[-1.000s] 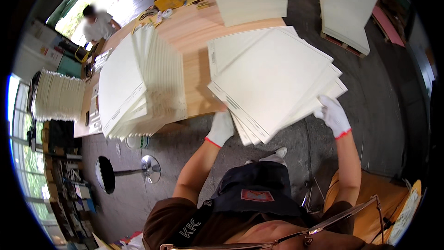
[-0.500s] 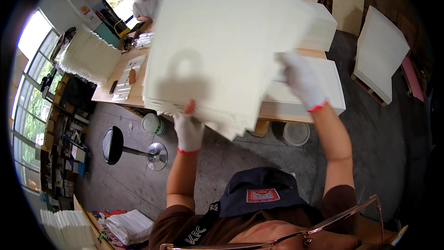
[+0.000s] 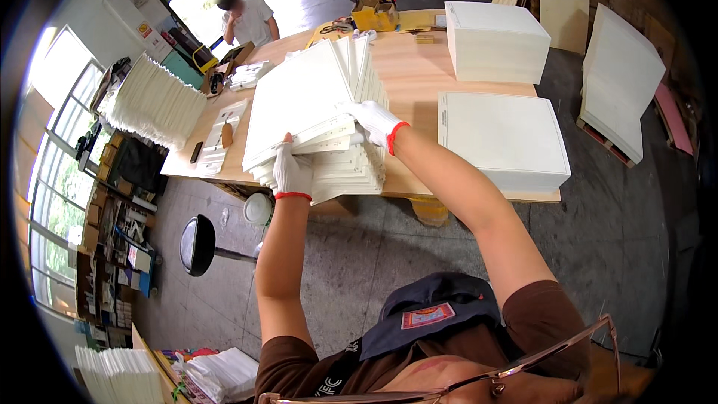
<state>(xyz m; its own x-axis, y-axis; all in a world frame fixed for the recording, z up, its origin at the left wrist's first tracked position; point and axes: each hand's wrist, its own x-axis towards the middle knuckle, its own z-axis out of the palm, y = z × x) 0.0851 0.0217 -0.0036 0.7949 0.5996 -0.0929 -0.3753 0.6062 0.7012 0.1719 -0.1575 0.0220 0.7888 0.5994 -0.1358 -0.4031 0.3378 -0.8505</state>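
A bundle of large white paper sheets [image 3: 299, 93] lies fanned and uneven on top of a staggered stack of paper [image 3: 348, 172] at the table's front edge. My left hand [image 3: 292, 170], in a white knit glove with a red cuff, grips the bundle's near edge. Its bare thumb presses on top, and the other fingers are hidden below the sheets. At the bundle's right edge, my gloved right hand [image 3: 376, 121] closes on the sheets near their corner, its fingertips partly hidden among them.
Two neat paper stacks, a near one [image 3: 505, 123] and a far one [image 3: 497, 30], stand on the wooden table [image 3: 419, 60] at right. A tall paper pile [image 3: 153, 97] rises at left. A person [image 3: 250, 19] is beyond the table. A black stool [image 3: 198, 245] stands in front.
The bundle of sheets, held up high before, has come down onto the stack on the table. My right hand has moved left and down onto its edge; the left still holds the near edge.
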